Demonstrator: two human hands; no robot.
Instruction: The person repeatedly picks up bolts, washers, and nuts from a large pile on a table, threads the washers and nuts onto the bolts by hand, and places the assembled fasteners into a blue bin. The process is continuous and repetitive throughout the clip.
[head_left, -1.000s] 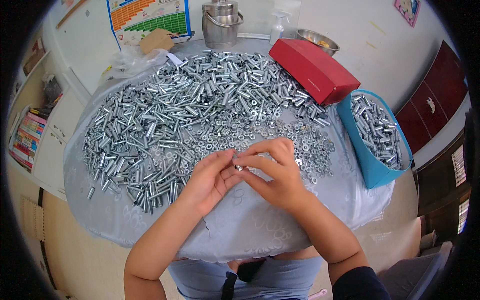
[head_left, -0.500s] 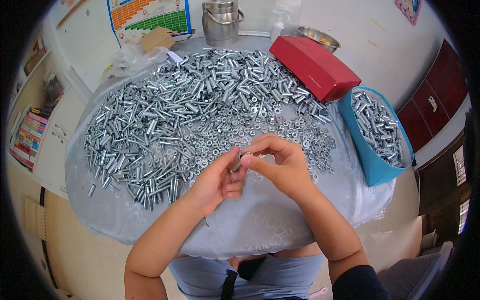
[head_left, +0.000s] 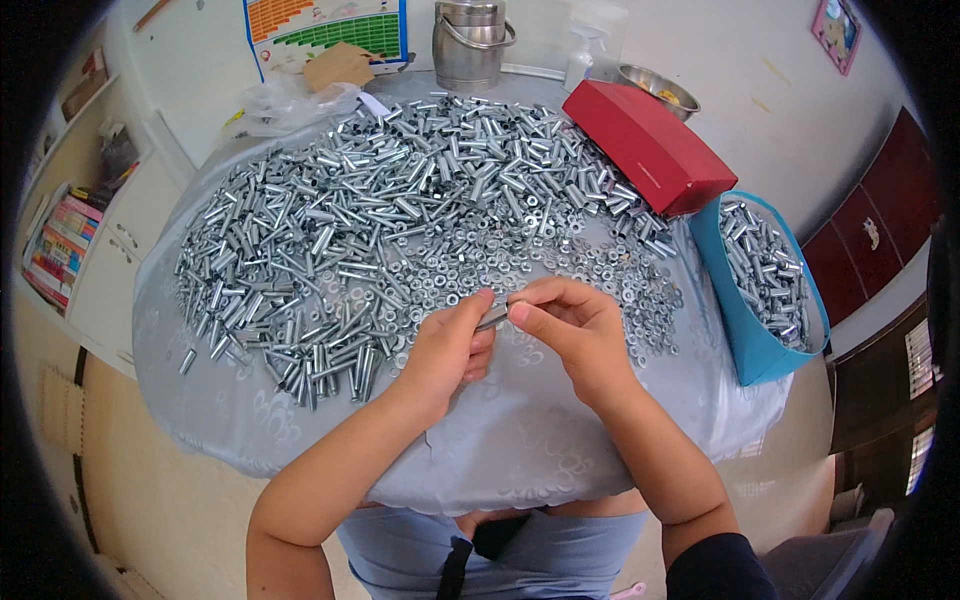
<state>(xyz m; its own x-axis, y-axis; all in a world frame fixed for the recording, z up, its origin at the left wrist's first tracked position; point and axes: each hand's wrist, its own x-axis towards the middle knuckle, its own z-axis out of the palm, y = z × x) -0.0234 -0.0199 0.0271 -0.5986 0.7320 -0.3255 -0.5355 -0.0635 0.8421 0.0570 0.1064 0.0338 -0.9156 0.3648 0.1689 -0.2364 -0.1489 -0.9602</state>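
Worktop (head_left: 520, 455), with heaped metal sleeves (head_left: 330, 220) beyond the hands. The left hand (head_left: 450, 348) grips a metal cylinder (head_left: 492, 320) between the hands; the right hand (head_left: 575, 325) pinches its near end. Now tilted flatter than half a second ago, the cylinder appears mid-handling.

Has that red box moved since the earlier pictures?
No: the red box keeps the same place against the blue bin beside it; the whole view has shifted.
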